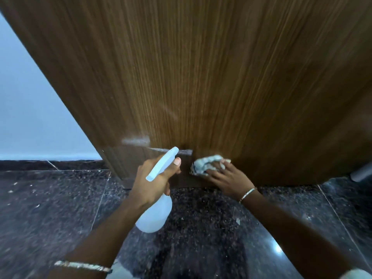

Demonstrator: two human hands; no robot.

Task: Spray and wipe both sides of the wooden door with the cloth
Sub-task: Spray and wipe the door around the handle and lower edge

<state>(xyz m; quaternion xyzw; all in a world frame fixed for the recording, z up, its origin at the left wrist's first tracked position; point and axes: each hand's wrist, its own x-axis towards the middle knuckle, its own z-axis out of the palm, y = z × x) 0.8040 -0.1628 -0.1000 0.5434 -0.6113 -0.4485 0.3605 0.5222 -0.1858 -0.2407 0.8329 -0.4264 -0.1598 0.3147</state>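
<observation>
we see the wooden door [201, 77] filling most of the view, its brown grain running top to bottom and its lower edge just above the floor. the floor [60, 208] is dark speckled stone in big glossy tiles. a pale wall [24, 97] shows to the left of the door.

our left hand [153, 178] grips the spray bottle [155, 214] by its neck, fingers curled round it, with one digit lying nail-up along the white head. the nozzle points at the bottom of the door, and the cloudy body hangs below the hand over the floor.

our right hand [227, 176] lies flat on the cloth [205, 163], fingers straight and slightly spread, pressing it against the door close to the lower edge. the cloth is a pale, bunched wad just right of the nozzle, partly under the fingertips.

a whitish smear [136, 140] sits on the wood just above the nozzle. a thin bracelet [247, 194] circles the right wrist, and a bangle [80, 265] the left forearm.
</observation>
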